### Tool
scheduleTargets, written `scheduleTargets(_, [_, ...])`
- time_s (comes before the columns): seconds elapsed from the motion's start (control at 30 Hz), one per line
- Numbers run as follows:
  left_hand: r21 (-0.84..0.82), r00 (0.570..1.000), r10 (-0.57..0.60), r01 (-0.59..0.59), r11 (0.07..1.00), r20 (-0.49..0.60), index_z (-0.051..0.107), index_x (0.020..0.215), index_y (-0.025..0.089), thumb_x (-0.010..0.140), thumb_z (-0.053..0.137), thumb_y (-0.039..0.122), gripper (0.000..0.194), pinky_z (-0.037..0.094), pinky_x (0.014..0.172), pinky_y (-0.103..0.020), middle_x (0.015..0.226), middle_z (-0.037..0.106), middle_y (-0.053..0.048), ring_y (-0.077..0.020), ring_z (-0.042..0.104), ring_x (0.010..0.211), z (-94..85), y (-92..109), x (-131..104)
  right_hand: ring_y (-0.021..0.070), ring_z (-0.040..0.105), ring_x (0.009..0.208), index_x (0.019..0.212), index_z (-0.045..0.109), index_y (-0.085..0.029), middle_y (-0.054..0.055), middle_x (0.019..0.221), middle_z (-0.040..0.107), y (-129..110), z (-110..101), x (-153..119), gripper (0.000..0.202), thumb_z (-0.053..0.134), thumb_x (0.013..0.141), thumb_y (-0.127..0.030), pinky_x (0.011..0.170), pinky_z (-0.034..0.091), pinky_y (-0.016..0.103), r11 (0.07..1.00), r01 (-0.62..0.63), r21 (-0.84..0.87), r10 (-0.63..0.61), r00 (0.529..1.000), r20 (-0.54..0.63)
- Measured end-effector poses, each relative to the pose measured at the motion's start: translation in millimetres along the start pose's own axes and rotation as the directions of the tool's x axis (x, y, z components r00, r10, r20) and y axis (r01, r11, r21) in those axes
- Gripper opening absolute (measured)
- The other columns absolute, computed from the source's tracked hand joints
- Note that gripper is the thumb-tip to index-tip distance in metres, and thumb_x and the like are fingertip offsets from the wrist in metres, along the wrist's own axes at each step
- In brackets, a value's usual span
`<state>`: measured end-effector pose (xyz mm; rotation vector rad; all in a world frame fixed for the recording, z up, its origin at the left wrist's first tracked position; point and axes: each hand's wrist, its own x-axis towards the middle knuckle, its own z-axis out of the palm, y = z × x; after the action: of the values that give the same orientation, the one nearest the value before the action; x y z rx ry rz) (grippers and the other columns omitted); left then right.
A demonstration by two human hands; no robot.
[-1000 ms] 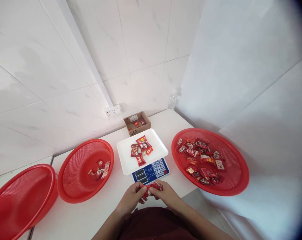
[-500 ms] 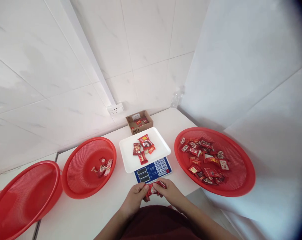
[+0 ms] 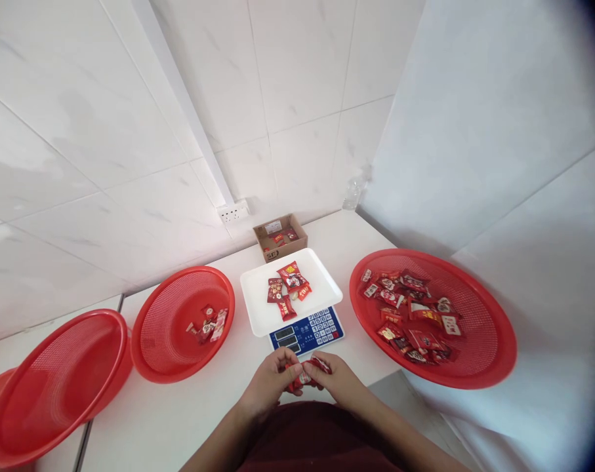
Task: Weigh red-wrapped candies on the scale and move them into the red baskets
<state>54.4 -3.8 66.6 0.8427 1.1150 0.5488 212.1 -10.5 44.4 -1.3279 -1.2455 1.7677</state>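
Close to my body, in front of the scale, my left hand [image 3: 271, 380] and my right hand [image 3: 340, 380] are both closed on red snack packets [image 3: 306, 375]. My thumbs lie over the wrappers, and my fingers hide how many there are. Just beyond stands a digital scale [image 3: 307, 331] with a blue keypad and dark displays. On its white tray [image 3: 258, 321] lie several red packets [image 3: 292, 276] and a small pale piece [image 3: 295, 295]. To the right, a red basket [image 3: 489, 354] holds many wrapped snacks [image 3: 415, 318].
A red basket [image 3: 154, 314] on the left holds a few packets [image 3: 210, 326]. Farther left stands another red basket [image 3: 56, 393]. Behind the scale sits a cardboard box [image 3: 285, 248] with packets inside. A clear plastic bottle [image 3: 353, 191] stands in the corner by the wall socket [image 3: 234, 211].
The view has shifted slightly, moving the tabletop things a little to the right in the picture. Both hands stay on the packets, with the left fingers slightly shifted.
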Motion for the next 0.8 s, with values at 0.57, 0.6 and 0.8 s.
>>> scheduleTargets(0.57, [-0.014,0.994,-0.053,0.054,0.998,0.091,0.055,0.082,0.014,0.064,0.071,0.041,0.036,0.04,0.057,-0.025,0.063,0.056,0.002,-0.0087,0.05,0.054,-7.5,-5.7,-4.9,0.0117,0.042,0.057,0.059,0.04,-0.02,-0.004,0.056,0.043,5.4,-4.0,-3.1,0.037,0.051,0.075,-0.052,0.054,0.033,0.024,0.992,-0.002,-0.123,0.009,0.998,0.057])
scheduleTargets(0.6, [-0.018,0.993,-0.051,0.053,0.998,0.105,0.055,0.08,0.014,0.063,0.072,0.039,0.035,0.04,0.057,-0.025,0.063,0.056,0.002,-0.0084,0.049,0.054,-7.5,-5.8,-5.2,0.0116,0.042,0.057,0.059,0.04,-0.02,-0.004,0.056,0.043,5.7,-4.0,-3.4,0.037,0.051,0.075,-0.051,0.055,0.033,0.024,0.991,-0.005,-0.132,0.013,0.998,0.057])
scheduleTargets(0.8, [0.018,0.994,-0.055,0.054,0.998,0.098,0.052,0.077,0.015,0.064,0.07,0.036,0.03,0.04,0.058,-0.026,0.06,0.054,0.003,-0.0088,0.048,0.053,-5.5,-4.7,-4.8,0.012,0.044,0.057,0.059,0.041,-0.02,-0.004,0.056,0.045,6.1,-3.4,-2.9,0.033,0.051,0.076,-0.047,0.055,0.035,0.025,0.988,-0.016,-0.15,0.024,0.999,0.048])
